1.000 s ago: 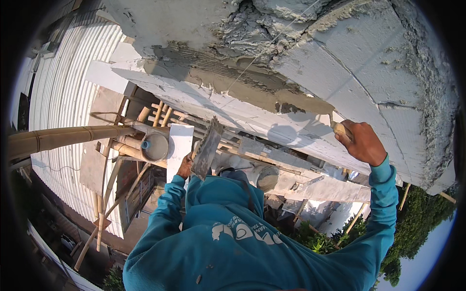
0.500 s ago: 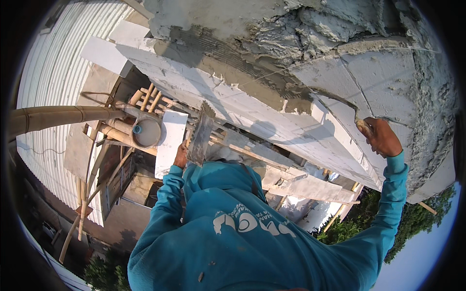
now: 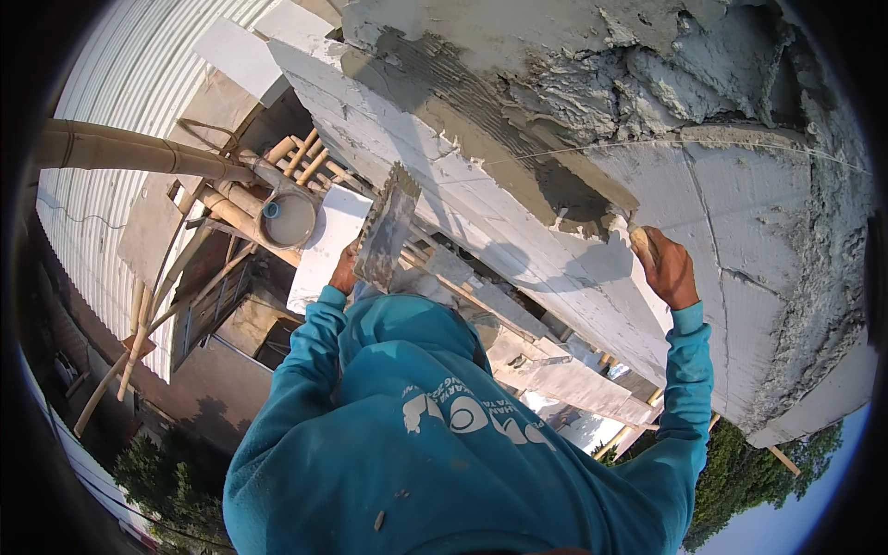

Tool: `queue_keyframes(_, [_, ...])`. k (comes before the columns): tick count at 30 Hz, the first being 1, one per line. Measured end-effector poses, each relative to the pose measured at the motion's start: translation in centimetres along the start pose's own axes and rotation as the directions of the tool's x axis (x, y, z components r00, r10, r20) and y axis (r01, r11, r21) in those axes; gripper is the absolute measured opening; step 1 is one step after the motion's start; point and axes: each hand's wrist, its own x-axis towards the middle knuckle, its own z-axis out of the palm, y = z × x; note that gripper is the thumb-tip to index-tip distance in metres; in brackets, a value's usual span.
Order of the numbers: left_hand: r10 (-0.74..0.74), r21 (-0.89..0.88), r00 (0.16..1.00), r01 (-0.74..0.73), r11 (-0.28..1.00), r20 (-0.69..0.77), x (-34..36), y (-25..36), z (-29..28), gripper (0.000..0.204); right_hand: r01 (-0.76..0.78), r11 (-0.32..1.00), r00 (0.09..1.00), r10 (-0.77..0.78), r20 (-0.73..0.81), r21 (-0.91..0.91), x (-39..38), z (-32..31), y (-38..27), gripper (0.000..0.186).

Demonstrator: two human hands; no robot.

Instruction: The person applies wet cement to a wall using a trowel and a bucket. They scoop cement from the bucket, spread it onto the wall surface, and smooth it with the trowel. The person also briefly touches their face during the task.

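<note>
My right hand (image 3: 670,271) is closed around the light wooden handle of a trowel (image 3: 642,243). It is at the corner of the white block wall (image 3: 435,176), by the ragged lower end of a grey mortar band (image 3: 481,120). The trowel's blade barely shows; I cannot tell how much of it touches the wall. My left hand (image 3: 344,268), lower on the left, grips a rectangular metal plastering trowel (image 3: 387,236). Its grey plate is smeared with mortar, crusted along its upper edge, and hides part of the fingers.
Rough mortar (image 3: 638,83) covers the wall's upper part, and a thin string (image 3: 740,146) crosses it. On the left, a round bucket (image 3: 289,218) sits among bamboo poles (image 3: 139,153) beside a white board (image 3: 335,236). Corrugated roofing (image 3: 129,120) lies beyond; scaffold planks (image 3: 573,370) run below.
My right hand has moved left with the trowel, along the wall to the mortar's lower end. The left hand still holds its trowel at nearly the same place. The view has shifted a little.
</note>
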Motion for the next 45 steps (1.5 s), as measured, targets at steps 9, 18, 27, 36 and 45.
queue_keyframes(9, [0.046, 0.09, 0.999, -0.045, 0.995, -0.007, 0.0, 3.0, 2.3, 0.048, 0.137, 0.946, 0.989, -0.114, -0.097, 0.295, 8.7, 9.1, -1.8, 0.041])
queue_keyframes(18, [-0.01, 0.073, 0.994, 0.017, 0.997, -0.107, -0.4, -2.5, -1.0, 0.055, -0.254, 0.718, 0.967, 0.167, 0.194, 0.649, 6.8, 3.3, -3.0, 0.042])
queue_keyframes(27, [0.014, -0.134, 0.994, -0.029, 0.991, -0.108, -0.9, 3.8, 0.4, 0.069, 0.016, 0.957, 0.997, 0.006, -0.073, 0.291, 9.2, 10.4, -5.0, 0.034])
queue_keyframes(36, [-0.028, -0.077, 0.997, 0.022, 0.997, -0.07, -1.1, 1.7, -3.1, 0.048, -0.216, 0.693, 0.976, 0.137, 0.168, 0.688, 14.3, 9.3, -6.9, 0.04])
queue_keyframes(45, [0.02, -0.053, 0.992, -0.027, 0.998, -0.127, -2.2, 3.5, -2.8, 0.074, -0.372, 0.429, 0.928, 0.15, 0.341, 0.823, 10.5, 3.9, -3.0, 0.052])
